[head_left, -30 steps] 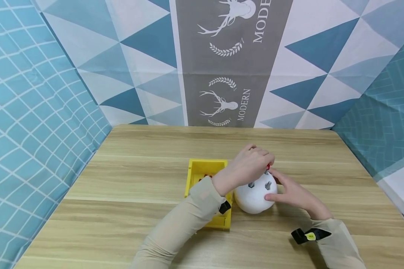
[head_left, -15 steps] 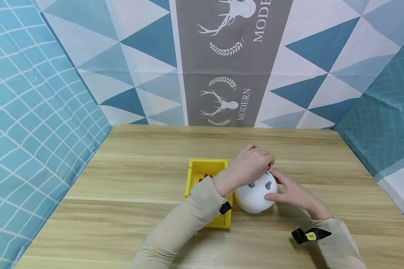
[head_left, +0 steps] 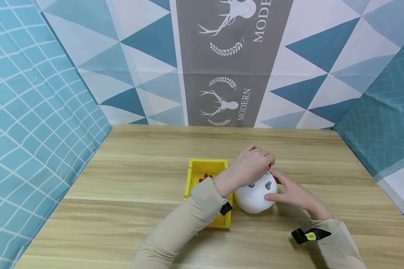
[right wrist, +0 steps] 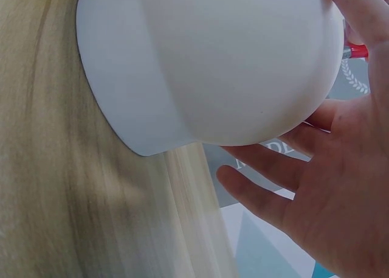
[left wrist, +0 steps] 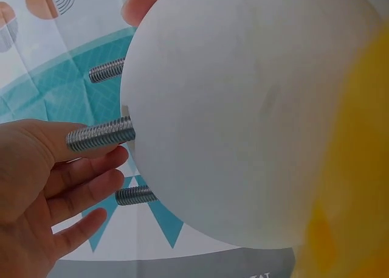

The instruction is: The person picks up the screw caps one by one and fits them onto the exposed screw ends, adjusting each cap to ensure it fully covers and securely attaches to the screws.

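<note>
A white dome-shaped body (head_left: 252,200) with several threaded metal bolts (left wrist: 100,134) sticking out stands on the table, right of a yellow box. Over its top, my left hand (head_left: 250,166) pinches a small red nut (head_left: 268,167) at the end of a bolt. The right wrist view shows the red nut (right wrist: 357,51) on its metal shaft; in the left wrist view it is hidden. My right hand (head_left: 293,192) holds the dome from the right side, thumb on the near face and fingers (right wrist: 261,162) around the far side.
The yellow box (head_left: 207,163) lies partly under my left forearm. Inside it, small red pieces (head_left: 206,177) show at the far end. The wooden table (head_left: 131,179) reaches back to a patterned cloth backdrop (head_left: 219,74).
The red nut under my left fingers shows at a slightly different angle. My left forearm has shifted very slightly, baring more of the red pieces in the box. My right hand stays in place.
</note>
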{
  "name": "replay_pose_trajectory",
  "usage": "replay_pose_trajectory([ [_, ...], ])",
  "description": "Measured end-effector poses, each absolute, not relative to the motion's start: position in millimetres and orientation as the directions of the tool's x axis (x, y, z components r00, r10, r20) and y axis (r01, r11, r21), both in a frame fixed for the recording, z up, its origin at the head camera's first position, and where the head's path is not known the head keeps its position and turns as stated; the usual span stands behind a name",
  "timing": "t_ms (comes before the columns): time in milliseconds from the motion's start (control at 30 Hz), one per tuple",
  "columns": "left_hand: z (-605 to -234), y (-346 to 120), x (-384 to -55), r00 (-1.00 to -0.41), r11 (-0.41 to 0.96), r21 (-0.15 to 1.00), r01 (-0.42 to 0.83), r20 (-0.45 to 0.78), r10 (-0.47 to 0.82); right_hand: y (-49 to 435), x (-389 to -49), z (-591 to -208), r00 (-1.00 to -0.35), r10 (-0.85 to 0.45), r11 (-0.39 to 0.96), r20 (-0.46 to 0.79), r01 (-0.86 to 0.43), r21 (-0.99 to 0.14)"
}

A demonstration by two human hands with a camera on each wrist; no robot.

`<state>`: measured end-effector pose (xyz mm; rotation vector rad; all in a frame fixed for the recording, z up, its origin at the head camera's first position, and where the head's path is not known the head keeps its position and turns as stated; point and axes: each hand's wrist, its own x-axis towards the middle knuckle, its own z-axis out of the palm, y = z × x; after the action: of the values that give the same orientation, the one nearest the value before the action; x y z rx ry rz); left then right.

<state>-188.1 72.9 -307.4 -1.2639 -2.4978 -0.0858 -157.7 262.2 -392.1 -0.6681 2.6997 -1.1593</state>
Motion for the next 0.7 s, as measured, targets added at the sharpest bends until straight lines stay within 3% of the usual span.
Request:
replay_pose_trajectory([
  [700, -308.9, 73.0, -188.1, -0.541, 0.588, -0.091, 0.804, 0.298, 0.786, 262.0, -156.9, -392.4, -0.896, -0.441, 0.610, 0.057, -0.346, -0.713],
])
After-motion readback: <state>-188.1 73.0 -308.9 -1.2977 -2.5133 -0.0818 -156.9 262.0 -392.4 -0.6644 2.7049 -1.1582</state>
